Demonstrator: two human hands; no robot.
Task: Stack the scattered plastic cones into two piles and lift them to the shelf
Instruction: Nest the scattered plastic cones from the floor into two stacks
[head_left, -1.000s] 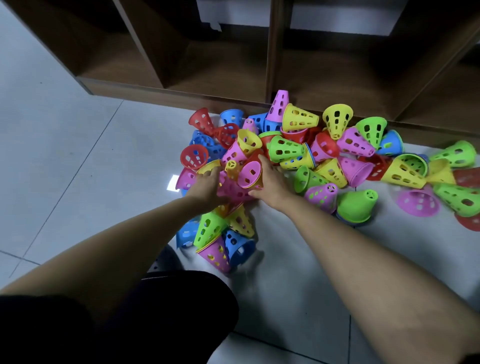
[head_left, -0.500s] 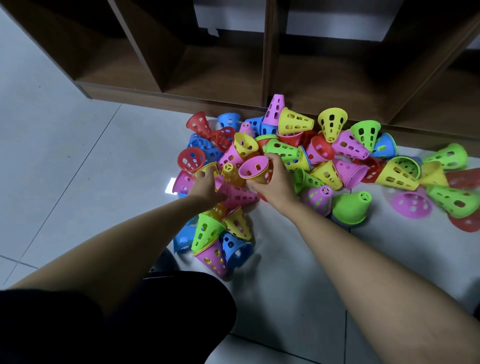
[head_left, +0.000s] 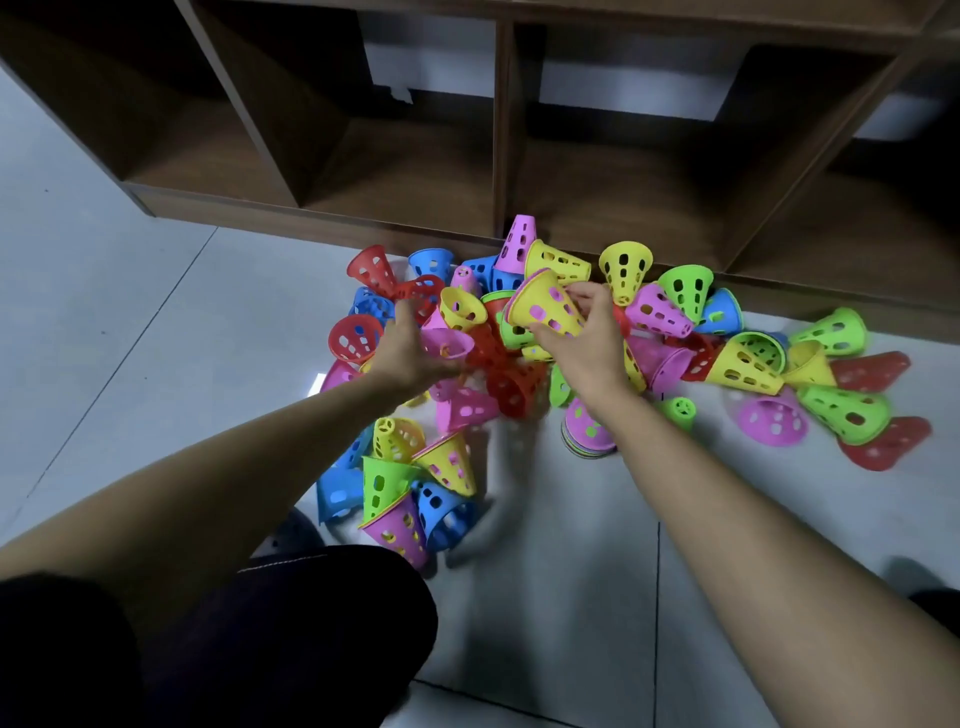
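Several perforated plastic cones in red, blue, yellow, green and pink lie heaped on the grey floor in front of a dark wooden shelf (head_left: 400, 156). My right hand (head_left: 587, 343) holds a yellow cone with a pink one nested inside (head_left: 545, 309), lifted above the heap. My left hand (head_left: 410, 353) grips a pink cone (head_left: 449, 343) at the heap's left side. A short stack of nested cones (head_left: 587, 434), pink on top, stands on the floor under my right wrist. A small cluster of green, yellow, blue and pink cones (head_left: 405, 483) lies nearer to me.
The shelf has open compartments at floor level, with upright dividers (head_left: 504, 130) between them. More cones spread to the right, among them a green cone (head_left: 847, 413) and red ones (head_left: 891, 441). My dark-clothed knee (head_left: 291, 623) is at the lower left.
My right hand has risen away from the heap with the yellow-and-pink cone pair. My left hand has closed on a pink cone. A red cone in the middle has tipped over.
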